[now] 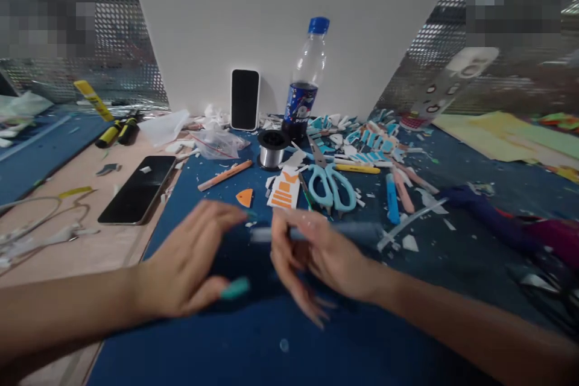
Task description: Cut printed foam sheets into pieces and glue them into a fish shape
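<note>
The right hand [312,247] is partly closed, thumb and fingers about a slender, straight, translucent grey tube [359,232], blurred, which extends crosswise past both sides of that hand. The left hand [190,253], loosely curved, thumb well apart from the fingers and nothing visible in its grasp, is near the tube's left end. Metal scissors with light-blue plastic handles [327,174] lie just beyond the right hand.

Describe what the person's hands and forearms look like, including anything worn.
Both the left forearm and right forearm show no sleeve. The left hand and right hand are ungloved. The left thumbnail is long and teal. Motion blur hides the right hand's nail colour. No watch shows on either wrist.
</note>
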A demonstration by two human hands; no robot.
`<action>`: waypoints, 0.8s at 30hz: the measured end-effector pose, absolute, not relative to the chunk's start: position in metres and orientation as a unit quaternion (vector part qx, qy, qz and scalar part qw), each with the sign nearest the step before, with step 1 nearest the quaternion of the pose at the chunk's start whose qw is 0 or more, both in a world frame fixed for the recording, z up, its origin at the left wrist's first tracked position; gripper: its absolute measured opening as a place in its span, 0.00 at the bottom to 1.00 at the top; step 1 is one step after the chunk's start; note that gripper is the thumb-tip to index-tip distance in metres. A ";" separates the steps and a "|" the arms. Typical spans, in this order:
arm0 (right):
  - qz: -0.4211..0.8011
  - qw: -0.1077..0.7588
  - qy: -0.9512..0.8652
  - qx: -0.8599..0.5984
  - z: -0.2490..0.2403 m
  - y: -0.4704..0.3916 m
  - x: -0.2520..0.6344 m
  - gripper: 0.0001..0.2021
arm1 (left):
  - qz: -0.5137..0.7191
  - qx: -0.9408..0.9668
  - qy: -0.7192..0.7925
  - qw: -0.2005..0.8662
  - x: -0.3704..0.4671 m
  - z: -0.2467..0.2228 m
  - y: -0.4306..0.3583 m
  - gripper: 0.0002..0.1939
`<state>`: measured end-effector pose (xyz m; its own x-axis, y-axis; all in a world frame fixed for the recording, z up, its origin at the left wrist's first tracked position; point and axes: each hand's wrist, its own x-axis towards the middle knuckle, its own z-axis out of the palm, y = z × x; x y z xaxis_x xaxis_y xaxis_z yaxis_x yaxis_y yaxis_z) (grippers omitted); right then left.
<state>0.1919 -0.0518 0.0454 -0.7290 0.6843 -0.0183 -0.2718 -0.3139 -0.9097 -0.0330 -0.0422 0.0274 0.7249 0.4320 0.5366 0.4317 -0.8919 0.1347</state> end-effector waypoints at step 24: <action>0.143 0.431 -0.874 -0.174 0.012 -0.061 0.191 0.15 | 0.291 0.883 0.368 -0.001 -0.033 0.019 -0.002 0.13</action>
<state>0.1907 -0.0607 0.0117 -0.5674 0.4282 0.7034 0.1813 0.8982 -0.4005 -0.0333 -0.0023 0.0191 0.5592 0.6498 0.5149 0.6508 -0.7288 0.2129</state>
